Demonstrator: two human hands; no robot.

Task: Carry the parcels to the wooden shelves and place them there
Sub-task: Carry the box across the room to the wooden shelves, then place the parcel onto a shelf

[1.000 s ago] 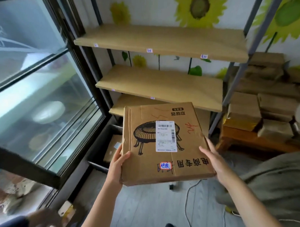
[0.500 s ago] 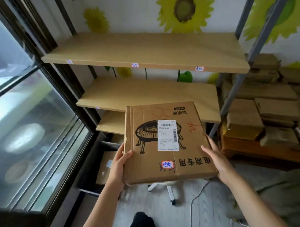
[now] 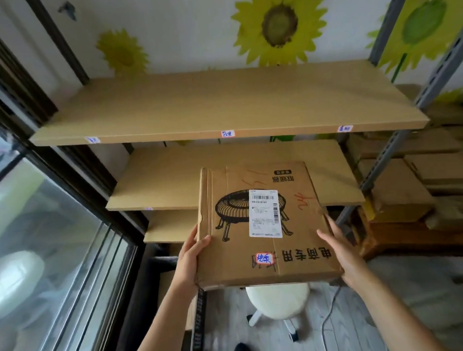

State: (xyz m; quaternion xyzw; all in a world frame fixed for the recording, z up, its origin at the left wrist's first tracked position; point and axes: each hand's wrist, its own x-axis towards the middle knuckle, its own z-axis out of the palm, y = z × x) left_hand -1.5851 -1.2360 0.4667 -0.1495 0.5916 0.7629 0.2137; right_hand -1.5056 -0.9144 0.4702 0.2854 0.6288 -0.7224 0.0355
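Parcel (image 3: 266, 224) in both my hands — a flat cardboard box, held level in front of the wooden shelves (image 3: 222, 107), above the floor and not yet resting on any board. Its far edge overlaps the front of the middle shelf (image 3: 172, 177) in my view; I cannot tell whether it touches the board. My left hand (image 3: 190, 258) grips the near left corner, fingers (image 3: 201, 242) curled onto the top face with the rest under the edge. My right hand (image 3: 343, 252) presses flat against the right side, fingers extended along the edge, so both hands are grasping the box between them.

On the box top I see a white shipping label (image 3: 264, 213) with a barcode, stuck over a black line drawing of a round cage on legs, plus printed characters and some red scrawl. A small white sticker with blue writing sits near the front edge.

The top shelf carries three small tags on its front lip and nothing else that I can see. A lower shelf (image 3: 169, 226) shows just left of the box. To the right, stacked cardboard boxes (image 3: 409, 185) fill a neighbouring rack. Below the parcel stands a white round stool (image 3: 278, 301) on the grey plank floor — a cable trails beside it. A glass door (image 3: 44, 247) runs along the left.
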